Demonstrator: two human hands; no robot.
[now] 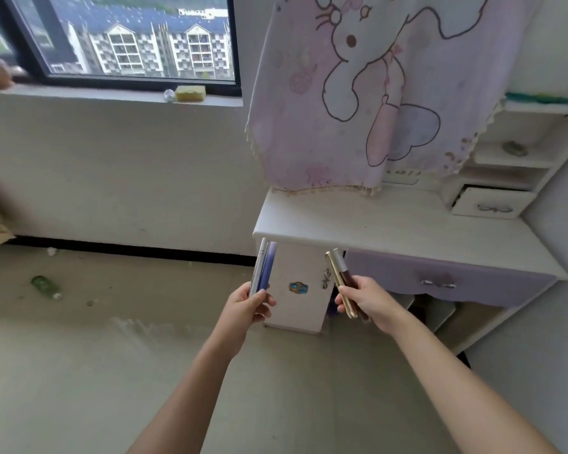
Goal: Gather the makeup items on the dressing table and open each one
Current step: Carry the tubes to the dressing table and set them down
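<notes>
Holding four tubes, two per hand. Left hand (248,306) gripped silver tube (259,267) and purple tube (269,267) upright; right hand (368,299) gripped gold tube (336,273) and brown tube (350,278), tilted. All clear of surface (391,224), apparently unopened; bunched for carrying.

Both bare forearms reach forward, hands apart at about the same height. Thumb and fingers of left hand (248,306) curl round silver/purple tube pair (263,267), held upright. The right hand (368,299) grips gold/brown tube pair (340,278), tops tilted left.
</notes>
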